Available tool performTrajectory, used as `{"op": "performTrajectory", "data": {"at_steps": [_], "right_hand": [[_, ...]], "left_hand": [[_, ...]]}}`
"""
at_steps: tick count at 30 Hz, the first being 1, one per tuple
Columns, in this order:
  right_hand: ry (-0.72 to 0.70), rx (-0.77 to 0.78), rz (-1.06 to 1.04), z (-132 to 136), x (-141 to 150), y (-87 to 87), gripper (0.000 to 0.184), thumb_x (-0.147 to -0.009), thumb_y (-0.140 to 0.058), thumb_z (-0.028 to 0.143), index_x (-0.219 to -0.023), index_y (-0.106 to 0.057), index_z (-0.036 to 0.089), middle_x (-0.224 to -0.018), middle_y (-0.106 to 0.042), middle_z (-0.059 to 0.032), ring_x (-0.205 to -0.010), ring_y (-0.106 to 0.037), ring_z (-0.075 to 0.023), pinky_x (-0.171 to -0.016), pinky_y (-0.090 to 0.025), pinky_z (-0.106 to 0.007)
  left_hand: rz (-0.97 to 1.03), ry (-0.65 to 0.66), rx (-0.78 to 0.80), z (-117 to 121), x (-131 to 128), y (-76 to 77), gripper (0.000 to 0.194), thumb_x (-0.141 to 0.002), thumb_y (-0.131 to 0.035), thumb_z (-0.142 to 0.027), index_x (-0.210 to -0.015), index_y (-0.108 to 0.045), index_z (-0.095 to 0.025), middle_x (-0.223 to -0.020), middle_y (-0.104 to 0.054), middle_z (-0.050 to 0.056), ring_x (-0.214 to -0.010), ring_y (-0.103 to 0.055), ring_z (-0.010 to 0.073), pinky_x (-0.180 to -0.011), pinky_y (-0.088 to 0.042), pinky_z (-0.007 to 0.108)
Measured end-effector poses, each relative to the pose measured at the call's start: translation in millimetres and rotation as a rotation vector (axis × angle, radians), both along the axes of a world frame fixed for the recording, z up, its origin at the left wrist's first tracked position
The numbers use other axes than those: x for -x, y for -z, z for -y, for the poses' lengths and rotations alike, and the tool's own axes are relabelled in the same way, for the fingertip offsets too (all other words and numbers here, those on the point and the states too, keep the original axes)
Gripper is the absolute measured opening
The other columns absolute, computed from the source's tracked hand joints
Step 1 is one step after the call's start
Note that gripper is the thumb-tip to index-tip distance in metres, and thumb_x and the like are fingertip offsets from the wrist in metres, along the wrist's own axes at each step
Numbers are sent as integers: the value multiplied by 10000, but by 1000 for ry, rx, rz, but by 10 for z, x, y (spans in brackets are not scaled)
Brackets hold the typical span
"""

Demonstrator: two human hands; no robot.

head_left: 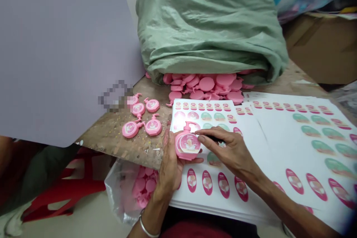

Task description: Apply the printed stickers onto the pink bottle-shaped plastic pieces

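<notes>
Left hand (pixel 167 163) grips a pink pump bottle (pixel 181 153) over sticker sheets (pixel 259 134); right hand (pixel 232 148), its grip unclear, touches near the label (pixel 189 142), apparently smoothing it, which calls for light pressure.

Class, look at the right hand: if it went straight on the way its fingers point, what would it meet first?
Most likely the pink pump bottle in the left hand; the right hand's fingertips look right beside it, though any small gap is unclear.
</notes>
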State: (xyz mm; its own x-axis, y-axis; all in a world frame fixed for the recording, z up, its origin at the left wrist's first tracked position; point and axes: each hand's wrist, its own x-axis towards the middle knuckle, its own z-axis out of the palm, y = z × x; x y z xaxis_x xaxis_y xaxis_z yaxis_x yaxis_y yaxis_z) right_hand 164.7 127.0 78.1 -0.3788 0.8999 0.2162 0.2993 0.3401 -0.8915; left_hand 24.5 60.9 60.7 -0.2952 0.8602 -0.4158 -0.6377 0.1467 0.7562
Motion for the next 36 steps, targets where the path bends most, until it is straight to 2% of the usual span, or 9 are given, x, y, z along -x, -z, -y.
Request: {"op": "performTrajectory", "data": {"at_steps": [7,13,18,22,27,29,31,34,36], "right_hand": [[45,120,-41,-40,-51,39,244,-798,-681,434,-876,-782,226,-829,-747,-39,-716,-644,-181,-630,-528,-286],[198,253,-79,-117,-157,91,299,-736,-715,517,-821,-786,239,-831,-753,-27,-767,-666,-214,-595,-528,-284],[307,317,-114,-148,-213,190,328,-686,-742,538,-808,-784,237,-807,-738,-24,-758,-647,-204,-545,-509,-253],[343,365,-93,-219,-316,331,349,-649,-755,556,-804,-780,244,-730,-709,-11,-638,-597,-165,-493,-483,-235],[397,404,-112,-213,-352,457,381,-591,-782,561,-779,-776,230,-754,-717,-29,-639,-606,-178,-555,-551,-261],[424,396,-165,-164,-327,446,373,-587,-783,551,-751,-770,216,-742,-711,-35,-615,-596,-173,-555,-558,-265],[439,388,-222,-122,-297,409,373,-594,-772,546,-723,-762,196,-716,-696,-38,-591,-582,-167,-530,-556,-264],[462,407,-280,-106,-288,349,398,-600,-753,557,-711,-751,174,-689,-665,-34,-581,-570,-164,-509,-559,-265],[471,408,-303,-119,-316,334,394,-616,-739,561,-701,-739,176,-681,-650,-26,-595,-567,-163,-511,-553,-253]], "left_hand": [[-17,67,9,-5,-23,-15,587,-910,-464,-575,-1361,-510,-201,-1167,-673,127,-897,-695,247,-699,-615,356],[-1,37,9,8,4,-10,702,-893,-500,-576,-1485,-306,-253,-1143,-675,117,-875,-707,252,-712,-605,374],[-33,28,-10,54,134,45,708,-846,-544,-620,-1377,-466,-159,-1026,-696,134,-847,-712,256,-696,-601,363],[-172,7,-37,68,290,98,561,-843,-594,-557,-1221,-575,-143,-976,-696,111,-794,-705,217,-684,-584,321],[-800,-110,65,-11,766,214,405,-751,-703,-471,-987,-656,-146,-886,-691,61,-818,-654,205,-767,-529,308],[-1118,-214,113,-71,1047,219,405,-748,-683,-476,-984,-655,-148,-947,-688,80,-884,-635,232,-833,-507,354],[-1379,-212,148,-167,1294,172,416,-773,-630,-524,-953,-657,-150,-900,-680,97,-851,-626,265,-819,-502,421],[-1811,-350,-31,-409,1421,20,502,-780,-633,-522,-1093,-618,-130,-1134,-631,173,-1066,-567,335,-945,-434,511],[-1873,-315,-213,-650,1280,-90,390,-844,-588,-455,-1094,-611,-157,-1145,-631,149,-1084,-570,301,-958,-441,478]]}}
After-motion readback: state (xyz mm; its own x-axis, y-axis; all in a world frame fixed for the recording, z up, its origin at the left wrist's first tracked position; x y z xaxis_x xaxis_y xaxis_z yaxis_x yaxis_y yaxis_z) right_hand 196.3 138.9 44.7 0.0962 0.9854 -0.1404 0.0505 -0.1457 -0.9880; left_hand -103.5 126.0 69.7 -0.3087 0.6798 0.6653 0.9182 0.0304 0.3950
